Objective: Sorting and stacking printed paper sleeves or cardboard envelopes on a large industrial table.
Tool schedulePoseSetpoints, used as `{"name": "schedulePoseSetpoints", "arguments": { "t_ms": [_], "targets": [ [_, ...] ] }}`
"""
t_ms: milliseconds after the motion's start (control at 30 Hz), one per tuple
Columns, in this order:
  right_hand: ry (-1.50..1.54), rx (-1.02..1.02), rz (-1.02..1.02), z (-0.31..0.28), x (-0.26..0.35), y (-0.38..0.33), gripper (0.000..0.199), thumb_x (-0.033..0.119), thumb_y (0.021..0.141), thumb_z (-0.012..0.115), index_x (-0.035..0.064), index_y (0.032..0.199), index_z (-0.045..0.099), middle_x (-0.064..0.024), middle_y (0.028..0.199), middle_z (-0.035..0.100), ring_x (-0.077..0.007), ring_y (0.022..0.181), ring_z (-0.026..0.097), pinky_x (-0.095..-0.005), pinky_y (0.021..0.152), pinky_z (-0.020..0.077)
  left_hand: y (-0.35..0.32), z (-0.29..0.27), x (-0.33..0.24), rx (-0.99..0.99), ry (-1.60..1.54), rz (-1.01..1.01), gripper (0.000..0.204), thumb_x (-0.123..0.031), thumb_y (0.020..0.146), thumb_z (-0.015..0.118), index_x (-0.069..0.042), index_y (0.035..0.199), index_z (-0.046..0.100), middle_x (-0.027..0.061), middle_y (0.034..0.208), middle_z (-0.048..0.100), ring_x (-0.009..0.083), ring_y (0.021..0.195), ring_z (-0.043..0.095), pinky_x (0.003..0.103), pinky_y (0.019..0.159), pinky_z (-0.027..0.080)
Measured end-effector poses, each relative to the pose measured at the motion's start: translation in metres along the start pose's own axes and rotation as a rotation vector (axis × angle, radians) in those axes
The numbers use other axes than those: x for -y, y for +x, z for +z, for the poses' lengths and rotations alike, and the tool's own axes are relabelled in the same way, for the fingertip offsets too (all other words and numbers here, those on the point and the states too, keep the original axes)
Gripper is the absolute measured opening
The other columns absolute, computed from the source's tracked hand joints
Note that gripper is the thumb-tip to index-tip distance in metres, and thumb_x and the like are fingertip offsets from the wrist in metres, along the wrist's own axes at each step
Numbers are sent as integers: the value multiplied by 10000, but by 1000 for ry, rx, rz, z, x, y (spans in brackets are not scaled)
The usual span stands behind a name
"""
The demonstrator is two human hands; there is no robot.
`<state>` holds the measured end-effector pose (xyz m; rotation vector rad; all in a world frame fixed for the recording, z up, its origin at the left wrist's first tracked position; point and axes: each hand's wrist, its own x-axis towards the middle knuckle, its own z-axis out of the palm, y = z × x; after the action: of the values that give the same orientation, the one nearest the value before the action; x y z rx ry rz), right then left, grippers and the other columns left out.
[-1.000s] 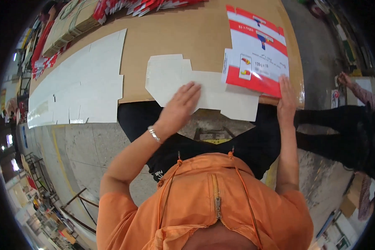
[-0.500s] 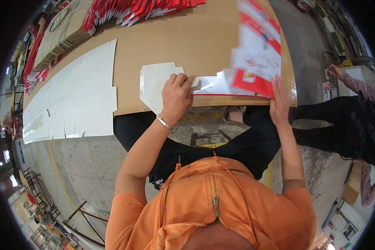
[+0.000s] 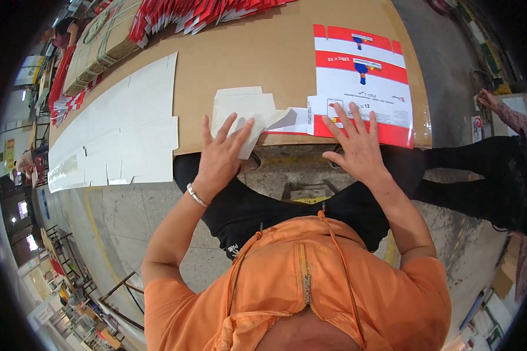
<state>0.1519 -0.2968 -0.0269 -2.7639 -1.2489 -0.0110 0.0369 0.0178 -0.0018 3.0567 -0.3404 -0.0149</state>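
You are wearing an orange top, its neckline running out at the lower edge. Your left hand is lying over a pale card piece, fingers spread and grasping nothing, hiding part of the card. Your right hand is also spreading loose fingers, covering some print on a red-and-white panel. Both pieces are lying along the near edge of the brown table; how they are joining is hard to make out. To the left, a big white sheet is covering the table's edge. Farther off, straps are holding a bundle of stacked cardboard, while the upper edge is cutting off a pile of red-and-white pieces. At right, another person's hand is showing small; you cannot tell its grip.
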Motion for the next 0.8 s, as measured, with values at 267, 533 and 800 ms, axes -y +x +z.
{"name": "schedulePoseSetpoints", "arguments": {
  "t_ms": [267,533,800],
  "targets": [
    [12,-25,13,10,1,-1,788,569,827,611,262,1494,325,-78,1574,233,-340,1451,184,-633,1125,132,29,38,-3,-665,-959,-577,997,-83,808,758,-44,1523,64,206,1467,354,292,1338,402,417,1121,304],
    [7,-22,14,-4,-3,3,743,504,855,618,252,1492,328,-67,1570,246,-339,1446,194,-627,1127,146,78,50,-28,-486,-1230,-682,519,-22,923,557,41,1402,368,231,1436,424,284,1320,447,350,1063,387],
    [-22,25,-101,-21,-22,8,764,11,834,548,270,1503,286,-28,1559,277,-320,1415,280,-654,1084,249,78,38,-36,-158,-315,193,620,-127,929,495,-73,1498,254,153,1579,184,338,1469,146,589,1151,122]
  ]
}}
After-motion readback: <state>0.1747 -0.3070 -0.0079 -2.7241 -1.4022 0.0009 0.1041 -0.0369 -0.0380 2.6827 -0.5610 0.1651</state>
